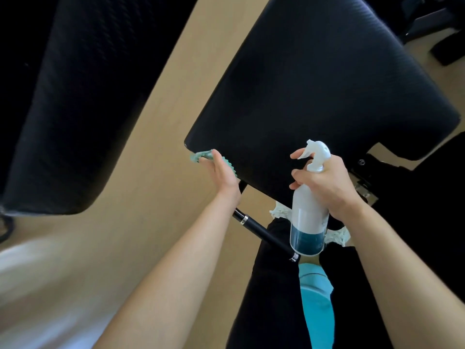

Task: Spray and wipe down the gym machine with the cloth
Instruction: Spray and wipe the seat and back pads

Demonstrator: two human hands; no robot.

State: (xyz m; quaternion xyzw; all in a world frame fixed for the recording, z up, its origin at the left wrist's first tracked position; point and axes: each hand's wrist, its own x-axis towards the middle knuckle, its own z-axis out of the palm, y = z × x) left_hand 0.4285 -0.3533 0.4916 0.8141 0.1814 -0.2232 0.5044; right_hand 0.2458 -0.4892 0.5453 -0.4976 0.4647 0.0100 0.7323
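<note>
A black padded seat (319,84) of the gym machine fills the upper right of the head view. My left hand (222,173) presses a green cloth (201,155) against the pad's near left edge; only the cloth's scalloped rim shows around my fingers. My right hand (324,182) grips a white spray bottle (310,217) upright by its neck, with the index finger at the trigger. The bottle's nozzle faces left over the pad's near edge. Dark blue liquid fills the bottle's lower part.
A second black pad (73,109) lies to the left, across a strip of tan floor (156,137). A black bar with chrome rings (261,234) runs under the seat. Metal brackets (364,190) sit at the right. My dark legs and a teal garment (317,298) are below.
</note>
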